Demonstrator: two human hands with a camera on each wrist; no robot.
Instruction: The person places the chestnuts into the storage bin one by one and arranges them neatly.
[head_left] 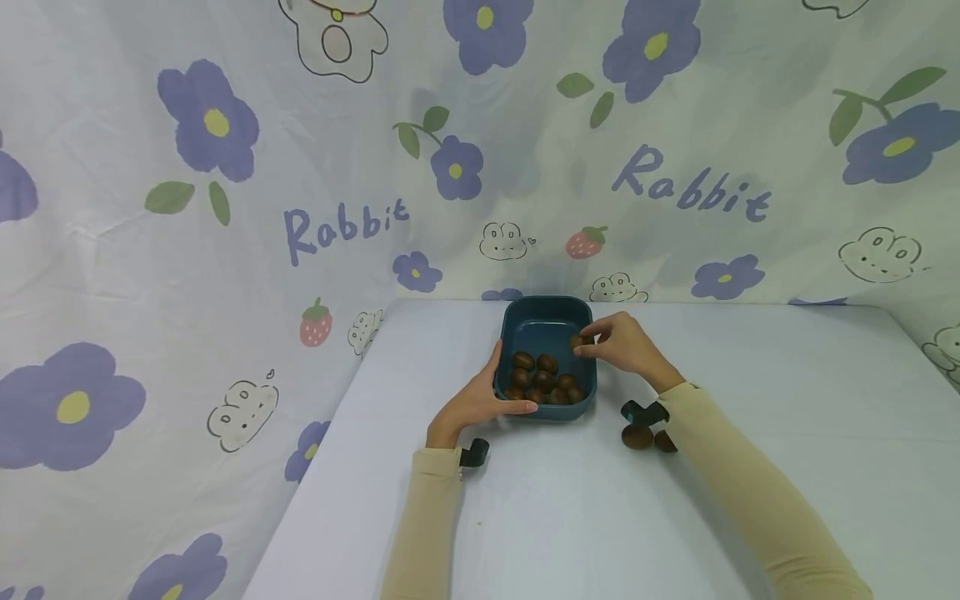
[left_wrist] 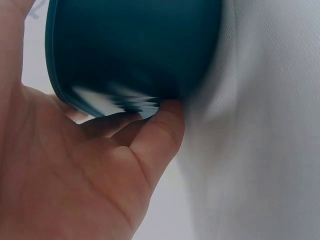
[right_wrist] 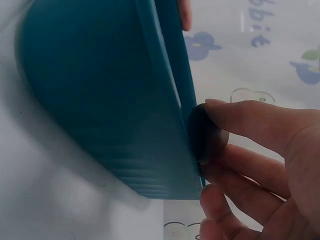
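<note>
A teal plastic bin (head_left: 552, 412) sits on the table with several brown chestnuts (head_left: 544, 380) gathered at its near end. My left hand (head_left: 477, 398) grips the bin's near left corner, thumb across the front and fingers along the left side. In the left wrist view the thumb (left_wrist: 167, 125) presses on the bin's ribbed wall (left_wrist: 135, 55). Over the bin's right rim, my right hand (head_left: 626, 343) pinches one chestnut (right_wrist: 212, 135) between thumb and fingers. The right wrist view shows this chestnut right at the rim.
Two more chestnuts (head_left: 637, 437) lie on the white table (head_left: 555, 517) beside the right forearm, one partly hidden by the sleeve. A patterned cloth (head_left: 525, 167) hangs behind the table and along its left side. Dark wrist cameras (head_left: 474, 453) are worn on both wrists.
</note>
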